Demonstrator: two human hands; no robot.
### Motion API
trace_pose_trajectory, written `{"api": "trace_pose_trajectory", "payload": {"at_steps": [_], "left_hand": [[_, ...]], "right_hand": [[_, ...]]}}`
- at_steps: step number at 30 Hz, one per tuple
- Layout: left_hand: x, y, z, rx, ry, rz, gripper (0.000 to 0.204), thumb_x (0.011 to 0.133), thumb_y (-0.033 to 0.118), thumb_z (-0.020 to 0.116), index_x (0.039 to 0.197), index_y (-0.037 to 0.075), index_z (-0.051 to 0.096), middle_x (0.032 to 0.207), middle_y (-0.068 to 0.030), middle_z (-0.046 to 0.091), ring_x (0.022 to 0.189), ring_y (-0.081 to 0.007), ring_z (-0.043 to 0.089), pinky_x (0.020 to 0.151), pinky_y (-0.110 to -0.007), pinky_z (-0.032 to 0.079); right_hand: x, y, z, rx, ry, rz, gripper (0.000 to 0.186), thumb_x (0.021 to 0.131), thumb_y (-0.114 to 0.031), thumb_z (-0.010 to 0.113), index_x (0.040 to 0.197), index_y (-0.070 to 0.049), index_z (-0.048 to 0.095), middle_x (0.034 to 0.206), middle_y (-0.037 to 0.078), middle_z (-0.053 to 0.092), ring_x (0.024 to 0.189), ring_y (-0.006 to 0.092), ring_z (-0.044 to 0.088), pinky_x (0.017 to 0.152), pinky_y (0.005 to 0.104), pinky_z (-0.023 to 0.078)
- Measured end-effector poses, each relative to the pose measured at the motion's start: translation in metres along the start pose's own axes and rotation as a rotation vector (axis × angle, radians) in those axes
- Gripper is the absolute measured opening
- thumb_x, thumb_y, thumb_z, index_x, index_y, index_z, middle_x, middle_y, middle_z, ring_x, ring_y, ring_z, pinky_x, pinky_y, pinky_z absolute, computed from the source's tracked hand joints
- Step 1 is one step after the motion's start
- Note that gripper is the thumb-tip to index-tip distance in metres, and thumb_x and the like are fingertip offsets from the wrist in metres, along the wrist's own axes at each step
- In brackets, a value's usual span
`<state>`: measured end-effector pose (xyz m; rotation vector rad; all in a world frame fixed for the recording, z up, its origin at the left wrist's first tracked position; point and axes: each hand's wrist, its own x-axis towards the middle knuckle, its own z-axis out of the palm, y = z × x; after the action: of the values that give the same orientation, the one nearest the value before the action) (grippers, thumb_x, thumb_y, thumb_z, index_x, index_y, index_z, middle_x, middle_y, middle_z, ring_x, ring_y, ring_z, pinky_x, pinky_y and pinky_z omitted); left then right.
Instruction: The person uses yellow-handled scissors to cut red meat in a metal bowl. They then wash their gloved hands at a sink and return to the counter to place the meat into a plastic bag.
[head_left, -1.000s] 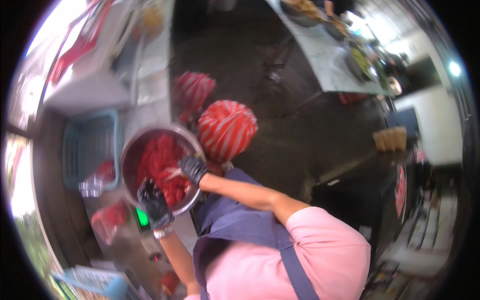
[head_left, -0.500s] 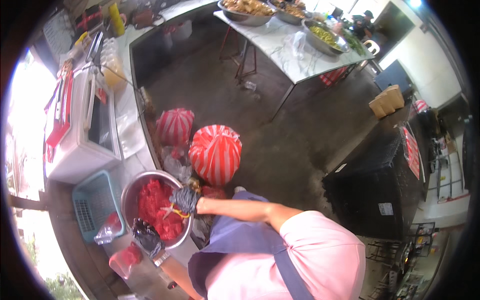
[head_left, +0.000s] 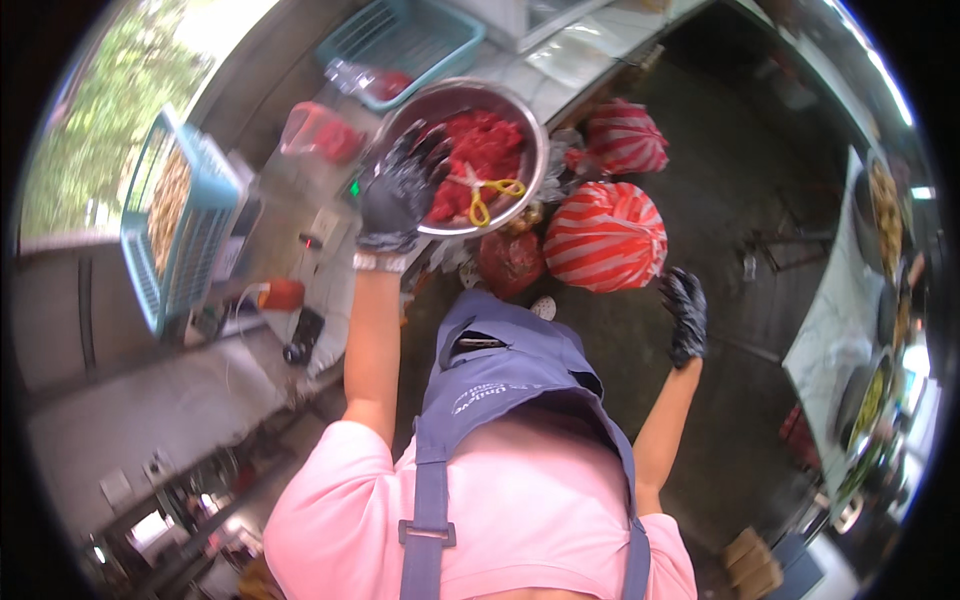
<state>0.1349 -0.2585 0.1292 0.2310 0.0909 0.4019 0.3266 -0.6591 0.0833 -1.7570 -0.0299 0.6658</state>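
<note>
A steel bowl (head_left: 538, 165) of red raw meat (head_left: 482, 140) sits on the counter in front of me. Yellow-handled scissors (head_left: 482, 200) lie on the meat. My left hand (head_left: 400, 190), in a black glove, is over the bowl's left side, fingers stretched out toward the meat and the scissors; whether they touch either is unclear. My right hand (head_left: 686, 312), also black-gloved, hangs free to the right beside a large red-and-white striped bag (head_left: 603, 236), with its fingers loosely bent apart and nothing in them.
Blue basket (head_left: 450, 30) with bagged items behind the bowl; clear bag (head_left: 308, 130) of red contents and filled blue crate (head_left: 175, 225) at left. Second striped bag (head_left: 625, 137) and red bag (head_left: 508, 262) below the counter. Table (head_left: 820, 350) with food bowls at right, above dark floor.
My view has swung round. My right hand has let go of the scissors and moved out of the bowl to the right. My left hand stays at the bowl, fingers stretched over it.
</note>
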Motion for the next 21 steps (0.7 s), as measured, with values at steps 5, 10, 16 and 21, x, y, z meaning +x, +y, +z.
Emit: {"api": "trace_pose_trajectory", "payload": {"at_steps": [5,10,16,21], "left_hand": [[-0.029,-0.028,0.024,0.083,0.043,0.147,0.061,0.089,0.042,0.029,0.13,-0.003,0.03,0.136,-0.0259,0.028,0.125,-0.0399,0.03,0.105,-0.046,0.024],[-0.036,-0.051,0.019,0.061,0.109,0.196,0.057,0.091,0.038,0.026,0.128,-0.004,0.033,0.134,-0.0284,0.03,0.122,-0.0409,0.033,0.103,-0.046,0.028],[-0.079,-0.077,-0.042,-0.176,0.002,0.109,0.048,0.092,0.032,0.029,0.116,-0.005,0.048,0.119,-0.0217,0.05,0.111,-0.0341,0.048,0.091,-0.042,0.041],[-0.168,-0.089,-0.064,-0.235,0.265,0.36,0.042,0.091,0.029,0.033,0.108,-0.003,0.053,0.107,-0.0183,0.058,0.093,-0.03,0.058,0.082,-0.038,0.047]], "right_hand": [[-0.007,0.042,-0.042,0.016,0.012,0.022,0.034,0.083,-0.033,0.053,0.108,-0.01,0.054,0.102,0.004,0.062,0.09,0.0152,0.059,0.075,0.0294,0.042],[-0.015,0.033,-0.022,0.069,-0.052,0.062,0.03,0.08,-0.031,0.057,0.103,-0.011,0.057,0.096,0.002,0.063,0.085,0.0134,0.058,0.072,0.0292,0.042],[0.003,0.029,0.021,0.044,-0.224,0.081,0.03,0.082,-0.027,0.056,0.106,-0.009,0.057,0.093,0.003,0.064,0.082,0.0133,0.06,0.071,0.0272,0.043],[0.008,0.018,0.083,-0.003,-0.581,0.088,0.028,0.082,-0.024,0.057,0.105,-0.008,0.057,0.093,0.002,0.062,0.084,0.0122,0.059,0.071,0.0254,0.043]]}}
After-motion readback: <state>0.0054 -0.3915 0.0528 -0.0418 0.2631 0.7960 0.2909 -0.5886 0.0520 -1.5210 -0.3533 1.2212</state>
